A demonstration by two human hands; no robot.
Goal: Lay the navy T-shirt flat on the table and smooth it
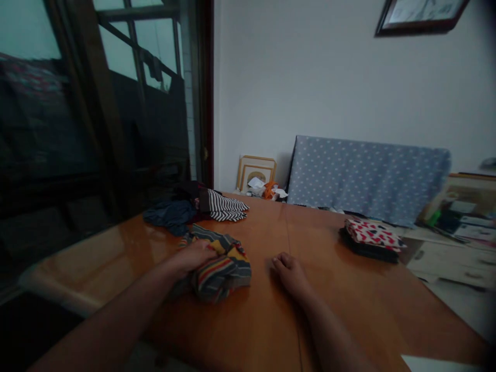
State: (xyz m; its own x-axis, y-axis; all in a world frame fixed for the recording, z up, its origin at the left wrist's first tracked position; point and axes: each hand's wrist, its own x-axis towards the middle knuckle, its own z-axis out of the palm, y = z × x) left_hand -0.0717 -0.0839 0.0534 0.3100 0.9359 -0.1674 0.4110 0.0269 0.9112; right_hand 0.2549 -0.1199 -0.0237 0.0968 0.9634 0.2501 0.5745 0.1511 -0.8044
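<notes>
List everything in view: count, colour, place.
Table: one, orange-brown, centre
Striped garment: one, multicoloured, near table's middle
Dark clothes: count unclear, blue and black, table's far left
Zebra-striped cloth: one, black-and-white, beside them
Folded stack: one, heart-patterned over black, table's right
Dotted cover: one, grey-blue, behind table
Wall picture: one, dark-framed, upper right
Drawer unit: one, whitish, far right
Left hand: one, bare, gripping striped garment
Right hand: one, bare, curled, at table

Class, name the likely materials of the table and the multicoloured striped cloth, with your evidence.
Table: probably varnished wood, given its orange-brown colour and glossy reflections.
Multicoloured striped cloth: soft, matte fabric, perhaps cotton, judging by its loose folds.
</notes>
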